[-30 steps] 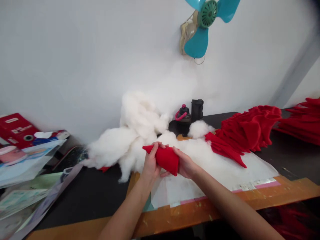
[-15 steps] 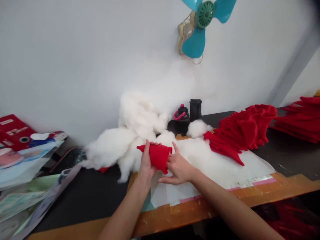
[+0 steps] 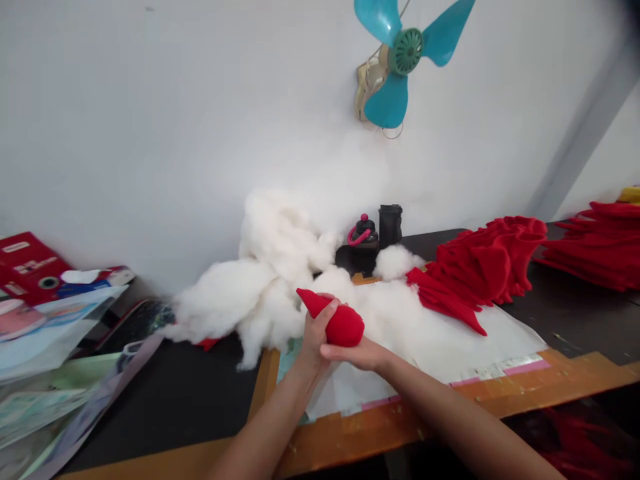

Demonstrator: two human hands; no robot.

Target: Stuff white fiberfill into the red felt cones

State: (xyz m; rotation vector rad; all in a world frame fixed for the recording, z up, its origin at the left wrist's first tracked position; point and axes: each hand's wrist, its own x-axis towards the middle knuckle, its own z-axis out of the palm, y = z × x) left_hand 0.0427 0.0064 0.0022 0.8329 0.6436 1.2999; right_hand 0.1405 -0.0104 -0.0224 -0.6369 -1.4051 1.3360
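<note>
Head view: red felt cone (image 3: pixel 343 325), rounder now, atop right hand (image 3: pixel 353 355)

Nothing readable anywhere, not a single word or number so far! Over by the left edge of the table (image 3: pixel 155 393), a red carton (image 3: pixel 30 263) with pale printed bars across its face, lettering much too small and blurred to make out. Just below, glossy plastic packets (image 3: pixel 45 393) in blue, green and pink print, and again no legible text, only smeared colour. And across near the front of the table, a white and pink strip (image 3: pixel 500 371) along the edge of the pale sheet, faint marks on it, unreadable from here
</note>
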